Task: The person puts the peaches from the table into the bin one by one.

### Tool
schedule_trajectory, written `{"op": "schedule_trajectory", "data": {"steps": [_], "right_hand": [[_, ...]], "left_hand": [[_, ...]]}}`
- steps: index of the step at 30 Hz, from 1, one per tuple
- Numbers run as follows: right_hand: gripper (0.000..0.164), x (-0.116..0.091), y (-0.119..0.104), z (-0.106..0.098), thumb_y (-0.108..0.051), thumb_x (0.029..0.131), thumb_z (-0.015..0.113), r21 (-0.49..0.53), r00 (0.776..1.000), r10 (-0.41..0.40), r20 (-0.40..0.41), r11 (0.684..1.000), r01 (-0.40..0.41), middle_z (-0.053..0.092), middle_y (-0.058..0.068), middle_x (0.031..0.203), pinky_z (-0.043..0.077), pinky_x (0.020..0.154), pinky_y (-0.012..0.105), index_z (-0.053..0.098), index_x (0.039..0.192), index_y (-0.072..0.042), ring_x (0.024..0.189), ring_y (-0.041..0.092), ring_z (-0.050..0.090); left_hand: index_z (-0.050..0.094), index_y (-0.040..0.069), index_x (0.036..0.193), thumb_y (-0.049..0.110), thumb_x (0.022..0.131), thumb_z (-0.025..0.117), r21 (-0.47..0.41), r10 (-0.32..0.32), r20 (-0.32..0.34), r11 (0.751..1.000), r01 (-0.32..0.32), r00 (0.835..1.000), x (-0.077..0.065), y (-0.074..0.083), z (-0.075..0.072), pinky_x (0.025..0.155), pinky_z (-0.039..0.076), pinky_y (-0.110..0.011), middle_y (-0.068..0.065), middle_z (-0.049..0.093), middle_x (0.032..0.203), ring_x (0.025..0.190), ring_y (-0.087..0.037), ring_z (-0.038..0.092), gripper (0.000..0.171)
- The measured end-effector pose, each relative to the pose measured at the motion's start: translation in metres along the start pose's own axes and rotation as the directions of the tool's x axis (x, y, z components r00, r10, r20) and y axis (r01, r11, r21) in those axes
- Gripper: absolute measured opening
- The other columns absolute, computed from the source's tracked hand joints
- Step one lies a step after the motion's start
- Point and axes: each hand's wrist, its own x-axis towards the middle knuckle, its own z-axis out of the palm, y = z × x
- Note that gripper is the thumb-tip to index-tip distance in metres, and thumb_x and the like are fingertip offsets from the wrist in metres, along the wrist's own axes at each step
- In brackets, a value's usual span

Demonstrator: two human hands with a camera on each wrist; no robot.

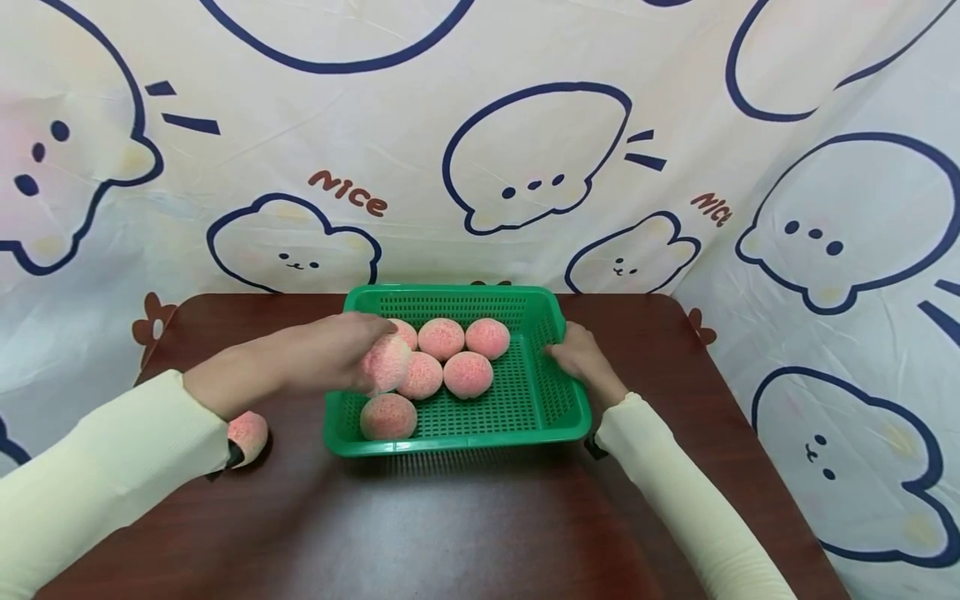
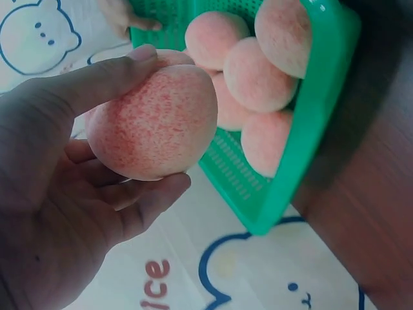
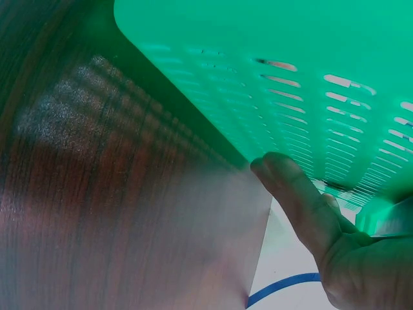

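Observation:
My left hand (image 1: 330,354) holds a pink peach (image 2: 155,123) between thumb and fingers, above the left side of a green plastic basket (image 1: 480,442). Several more peaches (image 1: 468,375) lie inside that basket, mostly toward its left and middle; one sits by the front left corner. My right hand (image 1: 583,357) grips the basket's right rim, thumb over the edge. In the right wrist view its fingers (image 3: 290,187) lie along the outside of the slotted wall. A further peach (image 1: 249,435) rests on the table left of the basket, partly hidden by the left sleeve.
The dark brown wooden table (image 1: 450,525) carries the basket near its far edge. A white cloth (image 1: 420,150) with cartoon bears and the word "Nice" hangs behind and to the sides.

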Motion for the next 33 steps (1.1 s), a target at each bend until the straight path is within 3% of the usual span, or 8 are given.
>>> {"op": "schedule_trajectory", "data": {"steps": [4, 8, 12, 14, 17, 23, 27, 33], "right_hand": [[0.037, 0.0, 0.0, -0.001, -0.015, 0.09, 0.055, 0.008, 1.0, 0.003, 0.001, 1.0, -0.003, 0.06, 0.02, 0.114, 0.055, 0.079, 0.045, 0.046, 0.123, -0.001, 0.095, 0.031, 0.065], [0.037, -0.001, 0.001, -0.002, -0.014, 0.09, 0.056, 0.005, 1.0, 0.008, -0.005, 1.0, -0.008, 0.06, 0.019, 0.114, 0.055, 0.079, 0.046, 0.046, 0.123, -0.001, 0.094, 0.031, 0.065], [0.04, -0.001, 0.001, -0.001, -0.016, 0.091, 0.055, -0.008, 1.0, 0.006, -0.001, 1.0, -0.006, 0.059, 0.02, 0.116, 0.055, 0.079, 0.045, 0.045, 0.127, 0.0, 0.095, 0.031, 0.065], [0.041, -0.001, 0.001, 0.0, -0.017, 0.091, 0.055, -0.017, 1.0, 0.006, 0.0, 1.0, -0.006, 0.059, 0.02, 0.115, 0.055, 0.078, 0.044, 0.045, 0.127, 0.0, 0.095, 0.031, 0.065], [0.043, 0.0, 0.0, 0.0, -0.018, 0.091, 0.056, -0.033, 1.0, 0.005, -0.004, 0.999, -0.005, 0.059, 0.02, 0.115, 0.055, 0.078, 0.043, 0.045, 0.129, 0.0, 0.095, 0.031, 0.064], [0.045, 0.0, -0.001, -0.001, -0.018, 0.091, 0.056, -0.041, 1.0, 0.0, -0.02, 0.999, -0.001, 0.059, 0.02, 0.118, 0.054, 0.08, 0.045, 0.044, 0.131, 0.0, 0.098, 0.032, 0.064], [0.044, 0.001, -0.002, -0.001, -0.019, 0.091, 0.056, -0.044, 1.0, -0.007, -0.021, 0.999, 0.006, 0.059, 0.02, 0.117, 0.055, 0.079, 0.044, 0.044, 0.13, 0.0, 0.097, 0.032, 0.064], [0.041, 0.001, -0.002, 0.0, -0.019, 0.091, 0.056, -0.043, 1.0, -0.001, -0.023, 0.999, 0.0, 0.06, 0.019, 0.115, 0.055, 0.078, 0.044, 0.045, 0.128, -0.001, 0.095, 0.031, 0.065]], "left_hand": [[0.053, 0.002, 0.132, 0.014, 0.081, 0.074, -0.012, 0.013, 0.01, 1.0, -0.012, 1.0, 0.013, 0.008, 0.005, 0.091, 0.05, -0.038, -0.007, 0.059, 0.125, 0.113, -0.021, 0.055, 0.057], [0.05, 0.002, 0.136, 0.019, 0.08, 0.076, -0.011, -0.022, 0.041, 1.0, 0.023, 0.999, 0.027, 0.016, 0.013, 0.093, 0.05, -0.039, -0.009, 0.059, 0.127, 0.114, -0.02, 0.056, 0.063], [0.036, -0.002, 0.144, 0.02, 0.081, 0.077, -0.039, -0.06, 0.131, 0.997, 0.066, 0.99, 0.039, 0.024, 0.024, 0.071, 0.053, -0.03, -0.007, 0.068, 0.094, 0.078, -0.013, 0.063, 0.078], [0.03, -0.002, 0.146, 0.019, 0.082, 0.076, -0.064, -0.063, 0.162, 0.995, 0.074, 0.985, 0.042, 0.026, 0.031, 0.058, 0.047, -0.025, -0.003, 0.064, 0.073, 0.057, -0.01, 0.056, 0.081], [0.025, 0.0, 0.148, 0.02, 0.084, 0.074, -0.085, -0.062, 0.166, 0.993, 0.077, 0.984, 0.046, 0.029, 0.04, 0.05, 0.04, -0.023, 0.002, 0.058, 0.061, 0.046, -0.008, 0.051, 0.084], [0.043, 0.002, 0.138, 0.023, 0.082, 0.076, -0.054, -0.049, 0.105, 0.997, 0.055, 0.993, 0.058, 0.036, 0.05, 0.056, 0.046, -0.022, 0.001, 0.057, 0.073, 0.052, -0.006, 0.055, 0.069], [0.054, 0.0, 0.126, 0.025, 0.08, 0.079, 0.018, -0.036, 0.069, 0.999, 0.035, 0.997, 0.065, 0.037, 0.06, 0.06, 0.048, -0.022, -0.007, 0.061, 0.096, 0.061, -0.007, 0.054, 0.057], [0.061, 0.003, 0.114, 0.025, 0.077, 0.081, 0.04, -0.067, 0.07, 0.997, 0.065, 0.995, 0.07, 0.035, 0.072, 0.057, 0.048, -0.023, -0.012, 0.056, 0.114, 0.063, -0.01, 0.055, 0.047]]}}
